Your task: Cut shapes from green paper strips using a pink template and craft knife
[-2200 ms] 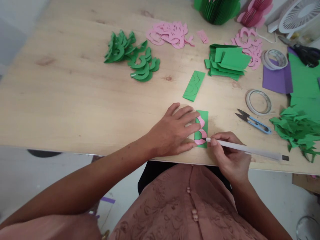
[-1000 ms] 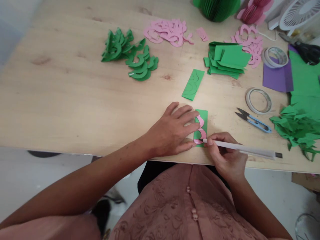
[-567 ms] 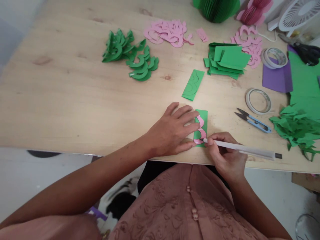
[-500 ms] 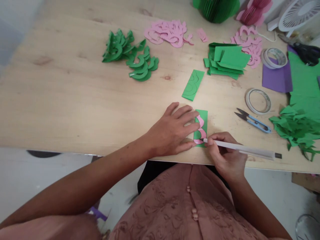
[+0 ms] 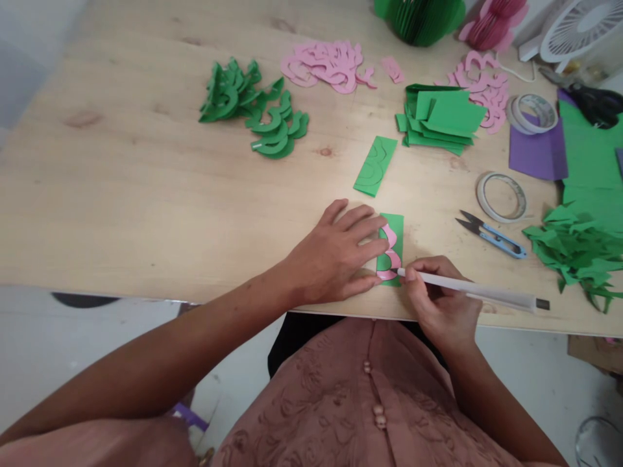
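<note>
My right hand (image 5: pixel 440 301) grips a white pen (image 5: pixel 479 290), its dark tip at the lower right edge of a pink curved paper template (image 5: pixel 395 260). The template lies flat on a green paper rectangle (image 5: pixel 398 227) near the table's front edge. With fingers spread, my left hand (image 5: pixel 341 253) lies flat, its fingertips touching the left side of the template and green paper. Just beyond is another green paper rectangle (image 5: pixel 374 166) with a curved outline drawn on it.
Green cut shapes (image 5: pixel 233 91) and pink cut shapes (image 5: pixel 331 65) lie farther back. To the right are stacked green paper (image 5: pixel 440 117), thread snips (image 5: pixel 491 235), a tape roll (image 5: pixel 502 197), green scraps (image 5: pixel 574 246) and black-handled scissors (image 5: pixel 596 104). A white fan (image 5: pixel 579 29) stands behind.
Almost nothing differs. The pen tip stays at the template's lower edge with only a very slight shift, and my left hand has not moved.
</note>
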Demonstrator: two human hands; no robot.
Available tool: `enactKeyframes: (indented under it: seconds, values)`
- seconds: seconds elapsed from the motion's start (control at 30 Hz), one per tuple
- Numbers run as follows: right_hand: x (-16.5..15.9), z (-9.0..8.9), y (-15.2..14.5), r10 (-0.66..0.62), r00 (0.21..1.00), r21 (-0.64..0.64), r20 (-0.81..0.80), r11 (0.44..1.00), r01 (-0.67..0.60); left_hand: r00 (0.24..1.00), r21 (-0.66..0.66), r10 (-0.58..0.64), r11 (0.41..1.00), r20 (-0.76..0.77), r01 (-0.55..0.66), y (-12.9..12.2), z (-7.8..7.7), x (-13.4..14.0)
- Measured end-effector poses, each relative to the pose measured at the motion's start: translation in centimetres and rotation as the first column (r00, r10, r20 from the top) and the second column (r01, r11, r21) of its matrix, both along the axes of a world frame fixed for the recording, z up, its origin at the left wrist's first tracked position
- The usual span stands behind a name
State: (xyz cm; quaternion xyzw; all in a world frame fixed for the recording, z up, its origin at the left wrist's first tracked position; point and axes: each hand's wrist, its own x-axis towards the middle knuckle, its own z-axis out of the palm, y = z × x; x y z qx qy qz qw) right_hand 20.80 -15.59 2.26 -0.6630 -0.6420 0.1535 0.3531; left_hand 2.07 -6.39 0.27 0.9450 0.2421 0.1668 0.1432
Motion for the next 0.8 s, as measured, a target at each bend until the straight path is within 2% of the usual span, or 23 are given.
enactKeyframes:
  seconds: [0.8]
  values:
    - [0.09, -0.31, -0.13, -0.043, 0.997, 0.01, 0.056, 0.999, 0.043, 1.0, -0.005, -0.001, 1.0, -0.008, 0.001, -0.03, 0.01, -0.02]
